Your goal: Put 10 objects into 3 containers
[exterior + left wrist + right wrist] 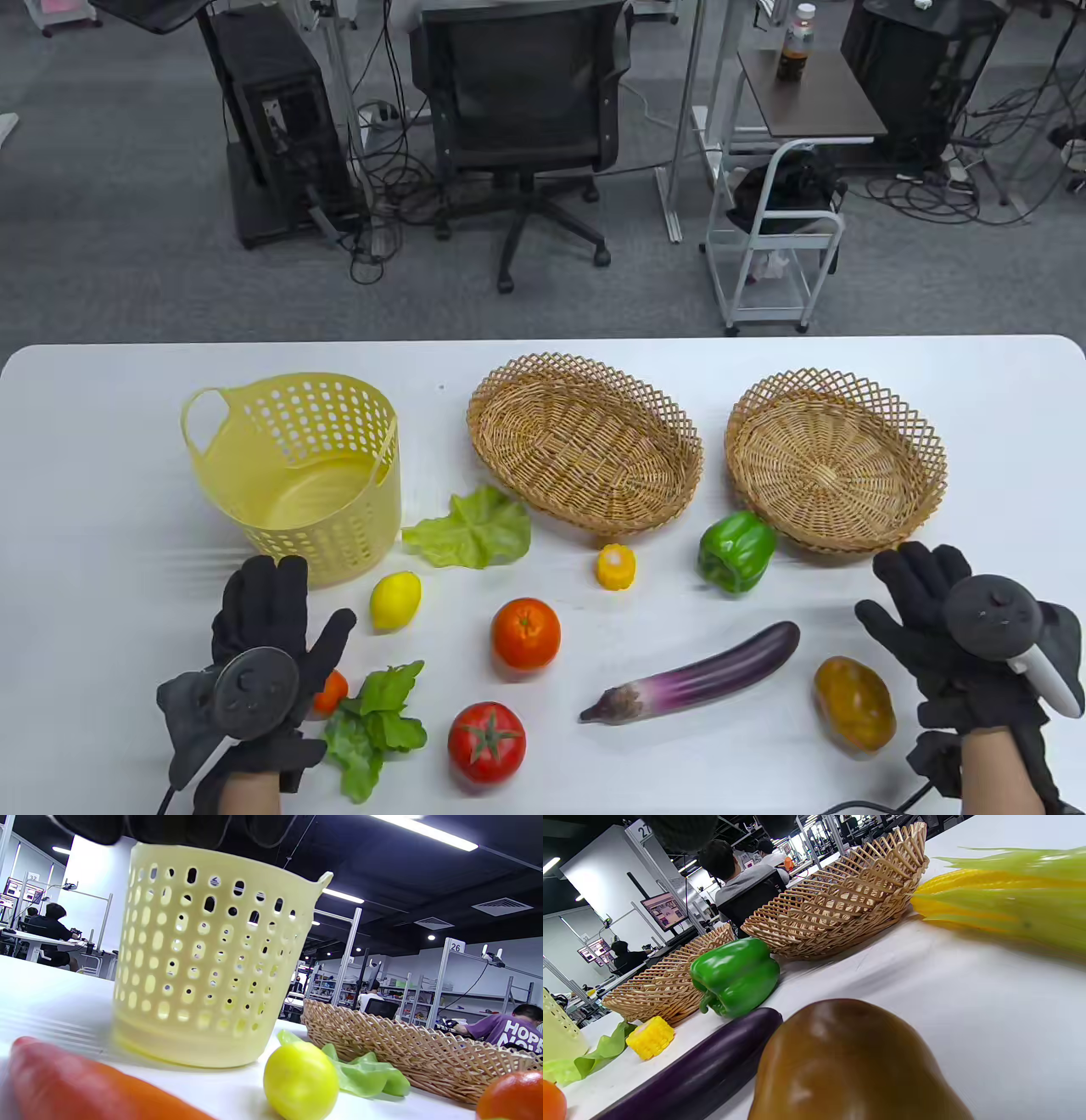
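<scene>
My left hand (293, 607) is open with fingers spread, hovering over a carrot (331, 692) (85, 1086) in front of the yellow plastic basket (339, 535) (203, 955). My right hand (899, 594) is open and empty beside the right wicker basket (836, 463) (848, 895). A husked corn cob (1001, 895) shows only in the right wrist view. A middle wicker basket (577, 441) stands empty. On the table lie a lemon (395, 600), lettuce leaf (471, 531), orange (526, 634), tomato (486, 741), leafy greens (373, 726), corn piece (615, 566), green pepper (735, 552), eggplant (696, 675) and a brown fruit (854, 705).
All three containers stand in a row at the back of the white table (102, 475). An office chair (517, 110) and a cart (780, 255) stand on the floor beyond the table's far edge.
</scene>
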Motion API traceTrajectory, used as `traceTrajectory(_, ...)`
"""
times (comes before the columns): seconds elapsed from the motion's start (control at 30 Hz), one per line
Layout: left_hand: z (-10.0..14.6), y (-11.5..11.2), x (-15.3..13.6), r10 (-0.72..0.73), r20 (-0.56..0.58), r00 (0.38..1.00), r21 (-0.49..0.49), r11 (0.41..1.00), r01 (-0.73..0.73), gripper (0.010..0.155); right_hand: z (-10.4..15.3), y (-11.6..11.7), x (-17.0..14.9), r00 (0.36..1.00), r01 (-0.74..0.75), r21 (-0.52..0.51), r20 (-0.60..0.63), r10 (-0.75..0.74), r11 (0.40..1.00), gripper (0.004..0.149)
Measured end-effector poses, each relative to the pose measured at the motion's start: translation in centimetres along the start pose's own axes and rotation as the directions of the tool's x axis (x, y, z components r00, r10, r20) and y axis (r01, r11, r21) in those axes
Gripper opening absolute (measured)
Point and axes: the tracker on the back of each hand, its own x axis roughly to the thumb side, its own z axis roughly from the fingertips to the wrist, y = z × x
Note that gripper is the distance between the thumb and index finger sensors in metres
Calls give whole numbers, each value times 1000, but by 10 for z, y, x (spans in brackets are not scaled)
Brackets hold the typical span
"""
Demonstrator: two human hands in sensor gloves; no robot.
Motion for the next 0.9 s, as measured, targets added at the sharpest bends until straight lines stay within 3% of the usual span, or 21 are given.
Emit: traceTrajectory(0.9,-2,-3,-3,1,-11,1000,-21,1000,-2,78,-1,4,-1,999,-17,54,-34,19,998,77)
